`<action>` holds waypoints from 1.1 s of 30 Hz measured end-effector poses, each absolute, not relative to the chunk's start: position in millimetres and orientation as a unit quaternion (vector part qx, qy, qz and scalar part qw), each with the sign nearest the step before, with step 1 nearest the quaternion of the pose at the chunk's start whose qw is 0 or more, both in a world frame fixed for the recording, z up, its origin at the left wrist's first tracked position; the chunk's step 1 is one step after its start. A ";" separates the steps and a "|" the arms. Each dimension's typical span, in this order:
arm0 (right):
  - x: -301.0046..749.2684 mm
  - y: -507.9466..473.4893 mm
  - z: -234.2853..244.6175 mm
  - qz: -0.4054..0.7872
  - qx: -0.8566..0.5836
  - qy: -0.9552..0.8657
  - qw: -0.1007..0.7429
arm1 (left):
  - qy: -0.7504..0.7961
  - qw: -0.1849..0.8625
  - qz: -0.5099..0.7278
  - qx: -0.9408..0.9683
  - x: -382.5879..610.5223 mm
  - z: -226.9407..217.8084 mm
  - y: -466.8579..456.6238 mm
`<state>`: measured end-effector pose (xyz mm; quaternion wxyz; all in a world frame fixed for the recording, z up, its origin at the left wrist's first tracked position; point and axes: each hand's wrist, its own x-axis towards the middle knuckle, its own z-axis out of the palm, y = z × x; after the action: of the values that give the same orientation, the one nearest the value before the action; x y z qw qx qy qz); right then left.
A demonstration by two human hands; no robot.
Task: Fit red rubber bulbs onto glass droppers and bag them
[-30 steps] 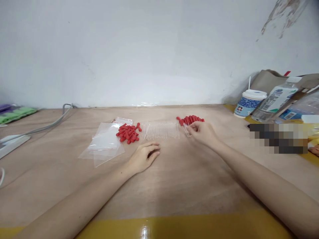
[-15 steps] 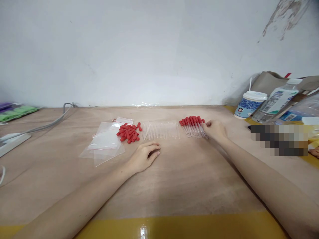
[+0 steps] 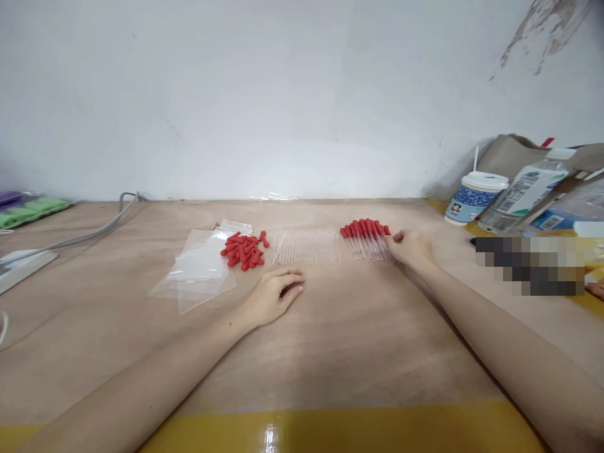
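Observation:
My left hand (image 3: 279, 294) rests on the table with its fingers loosely stretched and apart, holding nothing. Just behind it lies a pile of red rubber bulbs (image 3: 241, 251). Bare clear tubes (image 3: 306, 246) lie side by side in a row in the middle. To their right is a row of clear droppers with red bulbs (image 3: 363, 229). My right hand (image 3: 411, 246) is at the right end of that row, its fingers closed on the last dropper (image 3: 387, 231); the fingertips are partly hidden.
Clear zip bags (image 3: 198, 264) lie left of the bulbs. A power strip (image 3: 28, 269) with a grey cable (image 3: 101, 233) is at far left, near green and purple packages (image 3: 35, 211). At right stand a paper cup (image 3: 476, 198) and a plastic bottle (image 3: 531, 189).
My right hand has shifted very slightly to the right at the end of the dropper row. My left hand stays where it was.

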<state>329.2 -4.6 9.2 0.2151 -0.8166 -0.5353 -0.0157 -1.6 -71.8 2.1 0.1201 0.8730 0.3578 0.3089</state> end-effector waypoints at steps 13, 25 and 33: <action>289.6 -23.1 18.4 -0.070 -0.701 -0.633 0.320 | 0.357 0.122 0.308 0.873 -2.0 2.7 -72.7; 217.2 9.0 26.6 -0.010 -0.749 -0.658 0.078 | 0.351 0.122 0.303 0.877 -2.4 3.1 -71.4; 206.5 -4.1 23.9 -0.071 -0.724 -0.680 0.092 | 0.388 0.043 0.327 0.861 -4.2 3.7 -72.5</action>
<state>206.5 -4.1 23.9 0.0916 -0.7240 -0.6799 -0.0713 -4.2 -72.5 3.7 0.0427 0.8607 0.3879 0.3270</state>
